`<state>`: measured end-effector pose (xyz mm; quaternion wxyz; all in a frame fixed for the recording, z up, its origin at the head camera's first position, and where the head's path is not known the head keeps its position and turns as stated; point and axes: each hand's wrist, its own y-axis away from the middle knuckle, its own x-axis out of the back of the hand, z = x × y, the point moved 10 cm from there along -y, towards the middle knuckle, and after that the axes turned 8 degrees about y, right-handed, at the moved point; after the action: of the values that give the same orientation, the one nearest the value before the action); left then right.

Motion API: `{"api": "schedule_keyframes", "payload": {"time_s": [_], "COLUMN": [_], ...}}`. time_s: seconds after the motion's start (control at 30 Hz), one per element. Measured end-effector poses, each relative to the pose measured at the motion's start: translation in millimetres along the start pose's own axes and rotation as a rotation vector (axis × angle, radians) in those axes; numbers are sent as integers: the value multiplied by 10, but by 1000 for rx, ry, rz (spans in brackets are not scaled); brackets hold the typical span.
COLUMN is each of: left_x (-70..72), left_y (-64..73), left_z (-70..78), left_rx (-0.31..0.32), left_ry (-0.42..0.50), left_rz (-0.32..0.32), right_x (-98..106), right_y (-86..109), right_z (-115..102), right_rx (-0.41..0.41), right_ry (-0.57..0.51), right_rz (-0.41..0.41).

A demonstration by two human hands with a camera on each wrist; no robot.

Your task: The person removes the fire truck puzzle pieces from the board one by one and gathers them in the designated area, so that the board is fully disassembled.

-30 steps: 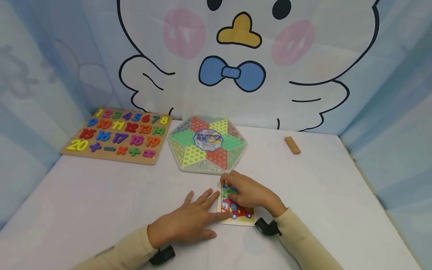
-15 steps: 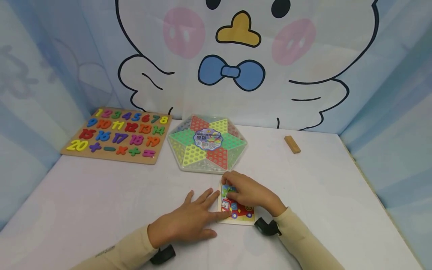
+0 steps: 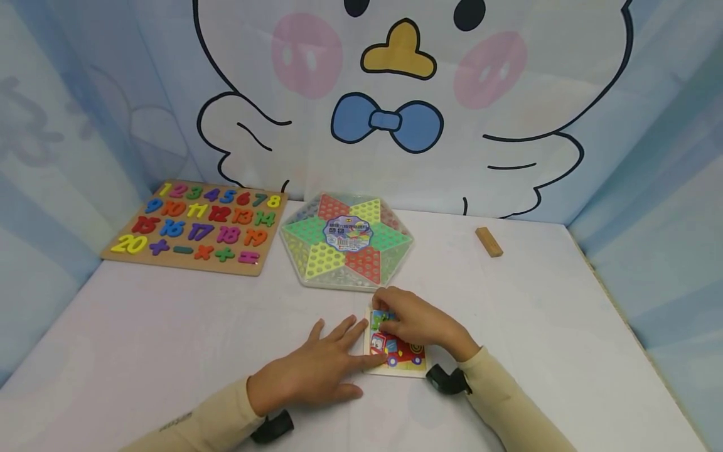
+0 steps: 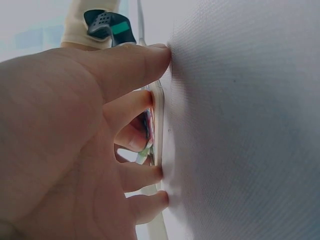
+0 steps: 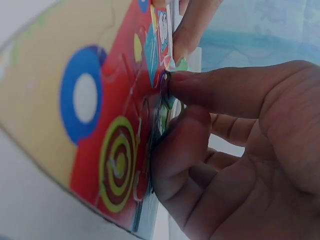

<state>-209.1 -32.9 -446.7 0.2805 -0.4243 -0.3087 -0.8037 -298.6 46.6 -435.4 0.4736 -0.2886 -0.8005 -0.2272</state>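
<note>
A small jigsaw puzzle (image 3: 398, 358) with a red fire truck picture lies flat on the white table, in a pale frame. My left hand (image 3: 319, 370) is spread beside it, its index finger resting on the truck's front and other fingertips at the left edge, as the left wrist view shows with the puzzle's edge (image 4: 158, 125). Over the upper part of the puzzle, my right hand (image 3: 420, 317) has thumb and index finger bent together. The right wrist view shows them pinching a puzzle piece (image 5: 166, 90) at the board's surface; most of that piece is hidden by the fingers.
Behind the hands lies a hexagonal Chinese checkers board (image 3: 347, 242) in clear packaging. A wooden number board (image 3: 192, 258) with colourful numerals is at the back left. A small wooden block (image 3: 489, 243) sits at the back right. A cartoon curtain (image 3: 390, 169) stands behind the table.
My right hand's fingers have shifted very slightly to the right over the puzzle's upper part. The left hand and the puzzle have stayed in place.
</note>
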Motion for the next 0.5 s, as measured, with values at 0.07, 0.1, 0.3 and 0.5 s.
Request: {"api": "schedule_keyframes", "payload": {"time_s": [0.07,0.1,0.3,0.5], "left_x": [1,-1,-14,-9], "left_y": [4,4,1,-3], "left_z": [2,1,-8,2], "left_rx": [-4,-4,6,-2], "left_ry": [-5,-6,2,-5], "left_rz": [6,8,4,5], "right_x": [3,4,15,38], "right_y": [-1,-2,6,32], "right_z": [11,17,29,60], "right_rx": [5,7,16,14], "right_ry": [-20,-31,-82,-148], "right_rz": [-2,-4,-19,-21]}}
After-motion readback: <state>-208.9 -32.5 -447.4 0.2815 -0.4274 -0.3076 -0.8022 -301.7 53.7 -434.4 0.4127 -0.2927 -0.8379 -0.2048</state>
